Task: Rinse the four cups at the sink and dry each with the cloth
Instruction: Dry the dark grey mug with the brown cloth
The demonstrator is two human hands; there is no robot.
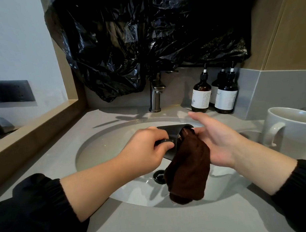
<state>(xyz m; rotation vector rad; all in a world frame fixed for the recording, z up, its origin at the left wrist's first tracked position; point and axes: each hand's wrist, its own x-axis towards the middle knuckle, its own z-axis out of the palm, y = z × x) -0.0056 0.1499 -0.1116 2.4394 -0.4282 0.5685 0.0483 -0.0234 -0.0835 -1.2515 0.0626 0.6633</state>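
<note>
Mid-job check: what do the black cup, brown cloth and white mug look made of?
Black cup: smooth matte finish, likely ceramic, possibly coated metal; only dull highlights. Brown cloth: soft napped fabric, perhaps microfibre; it hangs in limp folds. White mug: apparently glazed ceramic, from its thick rim and soft sheen.

Black mug (pixel 171 130) tilted sideways over the sink basin (pixel 101 152), left grip (pixel 146 147) curled round its handle, brown cloth (pixel 187 170) stuffed into its mouth and hanging down, right grip (pixel 217 139) straight-fingered against the cloth, white mug (pixel 291 128) on the desk (pixel 152 223) at right
</note>
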